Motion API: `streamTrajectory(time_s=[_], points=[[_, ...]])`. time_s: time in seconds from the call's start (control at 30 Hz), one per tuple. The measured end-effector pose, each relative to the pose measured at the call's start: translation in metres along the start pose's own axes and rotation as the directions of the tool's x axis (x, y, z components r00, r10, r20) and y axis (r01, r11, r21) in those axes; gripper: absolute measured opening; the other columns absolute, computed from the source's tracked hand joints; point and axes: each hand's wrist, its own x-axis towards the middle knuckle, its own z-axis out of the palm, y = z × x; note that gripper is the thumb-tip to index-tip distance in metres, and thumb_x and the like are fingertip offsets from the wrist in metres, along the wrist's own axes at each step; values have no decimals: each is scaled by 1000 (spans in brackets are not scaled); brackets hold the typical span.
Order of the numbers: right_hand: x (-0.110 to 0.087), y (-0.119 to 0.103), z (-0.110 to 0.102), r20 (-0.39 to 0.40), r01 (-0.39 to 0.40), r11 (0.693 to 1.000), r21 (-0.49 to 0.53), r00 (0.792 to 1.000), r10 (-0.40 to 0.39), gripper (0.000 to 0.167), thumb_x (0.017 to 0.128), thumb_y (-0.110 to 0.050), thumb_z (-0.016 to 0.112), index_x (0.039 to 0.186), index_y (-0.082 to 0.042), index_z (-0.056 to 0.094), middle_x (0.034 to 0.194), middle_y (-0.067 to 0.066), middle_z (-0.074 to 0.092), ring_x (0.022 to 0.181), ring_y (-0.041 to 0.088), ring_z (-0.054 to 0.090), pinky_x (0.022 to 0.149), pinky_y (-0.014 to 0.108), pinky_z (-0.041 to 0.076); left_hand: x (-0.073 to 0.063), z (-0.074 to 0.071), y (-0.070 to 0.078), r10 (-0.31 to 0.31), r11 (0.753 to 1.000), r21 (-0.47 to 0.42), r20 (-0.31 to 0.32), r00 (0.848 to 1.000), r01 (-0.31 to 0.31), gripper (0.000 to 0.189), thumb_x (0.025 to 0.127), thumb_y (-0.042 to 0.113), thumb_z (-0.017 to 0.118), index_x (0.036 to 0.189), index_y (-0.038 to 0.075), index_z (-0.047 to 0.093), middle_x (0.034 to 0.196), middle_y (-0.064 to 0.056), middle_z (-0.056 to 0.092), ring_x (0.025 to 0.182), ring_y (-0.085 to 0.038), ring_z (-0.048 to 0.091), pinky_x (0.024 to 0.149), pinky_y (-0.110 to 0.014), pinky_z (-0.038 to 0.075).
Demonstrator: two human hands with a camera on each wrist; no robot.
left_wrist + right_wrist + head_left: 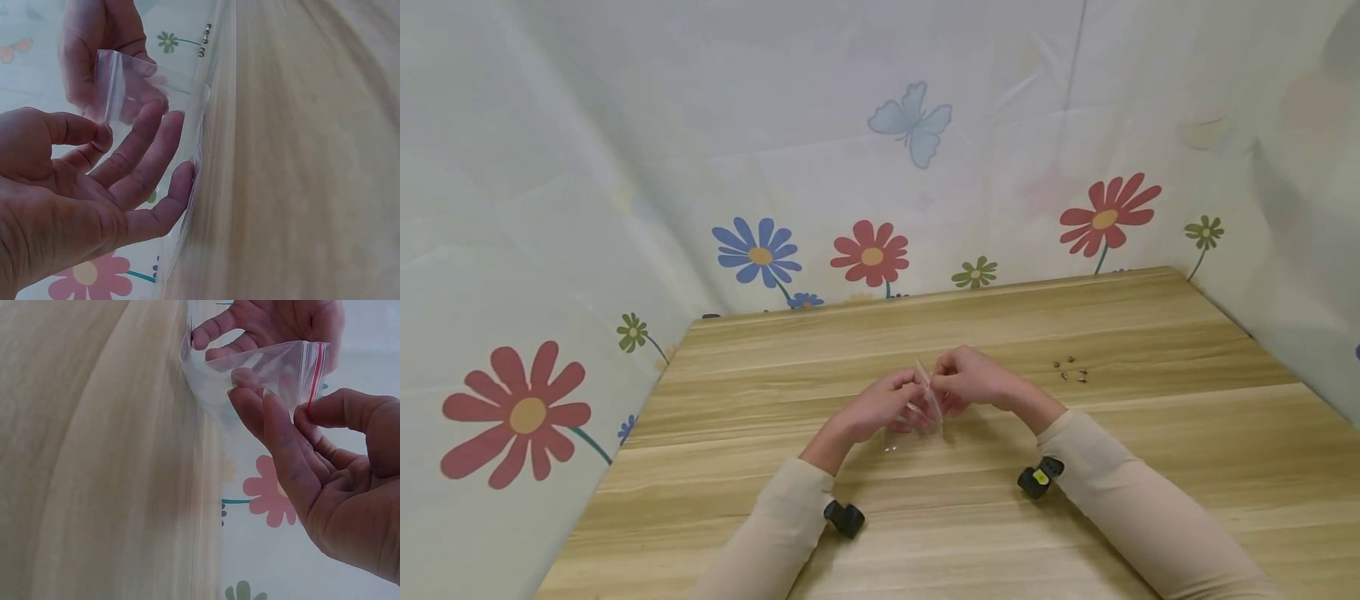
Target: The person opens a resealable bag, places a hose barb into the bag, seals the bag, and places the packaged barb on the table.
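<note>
A clear zip-lock bag with a red line along its seal stands on edge between the two hands over the table. My left hand pinches the bag's sealed edge between thumb and forefinger, its other fingers spread along the clear side. Opposite it, my right hand pinches the same edge with thumb and forefinger. In the left wrist view, the bag hangs down to the tabletop. Whether its mouth is parted cannot be told. Clear plastic with small glints shows below the left hand.
Several small metal pieces, too small to identify, lie on the wooden table right of the right hand. A pale curtain printed with flowers and a butterfly surrounds the table's back and sides. Both wrists carry black cameras.
</note>
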Motion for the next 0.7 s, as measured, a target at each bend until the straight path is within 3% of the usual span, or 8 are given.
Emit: streamTrajectory(time_s=[0.23,0.43,0.53,0.7], points=[[-1,2,-7,-66,-8,1000,6,998,8,11,90,0,51,87,5,61,73,13,68,65,24,70,60,37,58,2,0,-3,2,999,-35,-57,998,-4,20,103,16,38,92,7,52,93,-10,65,83,-25,71,71,-39,55],[-7,-7,-15,-164,21,990,-142,985,-44,4,86,4,59,89,3,58,69,14,67,52,19,65,54,36,56,3,0,-1,-10,997,-72,-90,996,4,22,100,18,39,85,6,49,84,-10,54,79,-25,66,71,-43,55],[-10,-12,-18,-157,36,967,-252,985,-78,7,87,5,60,89,0,63,69,13,67,47,15,58,49,30,51,2,0,-1,-18,996,-84,-109,994,9,24,100,20,40,84,5,48,84,-10,55,79,-25,66,72,-44,55],[-11,-16,-18,-75,86,912,-401,989,-126,25,90,6,55,95,-5,77,68,8,65,43,9,49,47,25,44,2,-2,-3,-22,993,-118,-127,992,7,21,99,21,40,84,7,48,85,-11,56,78,-24,66,73,-46,55]])
